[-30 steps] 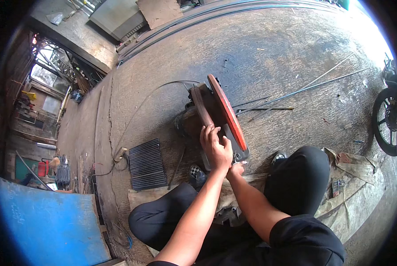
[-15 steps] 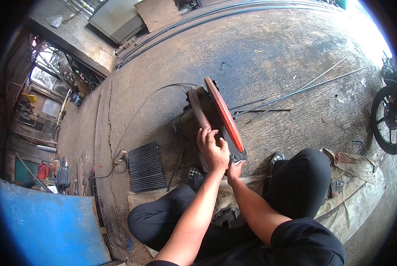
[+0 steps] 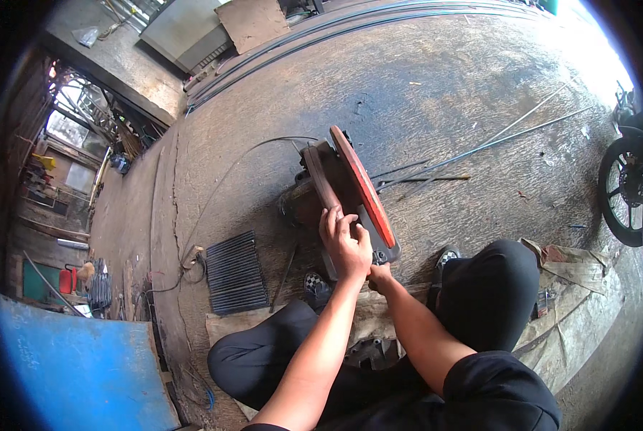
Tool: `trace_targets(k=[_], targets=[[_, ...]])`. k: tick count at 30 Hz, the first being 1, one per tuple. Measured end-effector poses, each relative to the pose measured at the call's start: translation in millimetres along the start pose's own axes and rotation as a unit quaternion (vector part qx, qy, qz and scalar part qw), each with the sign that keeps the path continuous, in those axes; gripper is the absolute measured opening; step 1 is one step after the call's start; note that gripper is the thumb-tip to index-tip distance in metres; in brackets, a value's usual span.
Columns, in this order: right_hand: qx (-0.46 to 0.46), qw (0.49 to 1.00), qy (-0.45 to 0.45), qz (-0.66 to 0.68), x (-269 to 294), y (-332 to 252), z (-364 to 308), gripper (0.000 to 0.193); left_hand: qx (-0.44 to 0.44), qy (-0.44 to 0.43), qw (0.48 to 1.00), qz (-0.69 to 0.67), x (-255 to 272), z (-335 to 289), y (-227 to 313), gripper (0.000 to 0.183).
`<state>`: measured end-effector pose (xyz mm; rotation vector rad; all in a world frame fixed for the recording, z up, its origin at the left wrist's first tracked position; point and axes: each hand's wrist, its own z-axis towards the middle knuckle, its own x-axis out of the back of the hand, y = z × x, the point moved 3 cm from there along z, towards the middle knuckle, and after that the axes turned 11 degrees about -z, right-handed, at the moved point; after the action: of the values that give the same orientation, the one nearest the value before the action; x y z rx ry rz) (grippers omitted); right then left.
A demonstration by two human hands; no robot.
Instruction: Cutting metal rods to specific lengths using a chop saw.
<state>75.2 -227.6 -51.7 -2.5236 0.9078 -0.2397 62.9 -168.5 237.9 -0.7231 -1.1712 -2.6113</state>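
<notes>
A cut-off saw with a long red guard (image 3: 364, 188) and a worn brown bar (image 3: 322, 176) beside it stands on the floor in front of me. My left hand (image 3: 348, 250) reaches its near side, fingers bent at the lower end of the brown bar; what lies under them is hidden. Just right of it and lower, my right hand (image 3: 381, 277) is closed by the saw's grey base (image 3: 391, 253), near a small metal fitting. Its grip is mostly hidden. Left of the saw, dark rods (image 3: 236, 273) lie side by side in a flat row.
Long thin rods (image 3: 479, 146) stretch right behind the saw. A cable (image 3: 224, 172) curves along its left. My bent knees flank a cloth (image 3: 379, 316) with a dark metal part (image 3: 371, 352). A blue panel (image 3: 84, 359) stands at lower left, a motorcycle wheel (image 3: 623, 190) at right.
My right hand has drawn down slightly and its thumb, stretched out before, is now folded in. The left hand and the saw stay nearly in place.
</notes>
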Motion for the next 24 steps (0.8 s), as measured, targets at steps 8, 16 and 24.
trace_targets(k=[8, 16, 24], targets=[[-0.033, 0.945, -0.174, 0.275, -1, 27, -29, 0.016, 0.018, 0.003, 1.0, 0.018, 23, -1, -13, 0.016], [0.238, 0.913, 0.18, -0.277, 16, 6, -49, 0.044, 0.001, 0.005, 1.0, -0.004, 16, 0, -7, 0.018], [0.28, 0.887, 0.201, -0.306, 8, -4, -65, 0.035, 0.019, -0.005, 1.0, 0.008, 15, 0, -6, 0.014]])
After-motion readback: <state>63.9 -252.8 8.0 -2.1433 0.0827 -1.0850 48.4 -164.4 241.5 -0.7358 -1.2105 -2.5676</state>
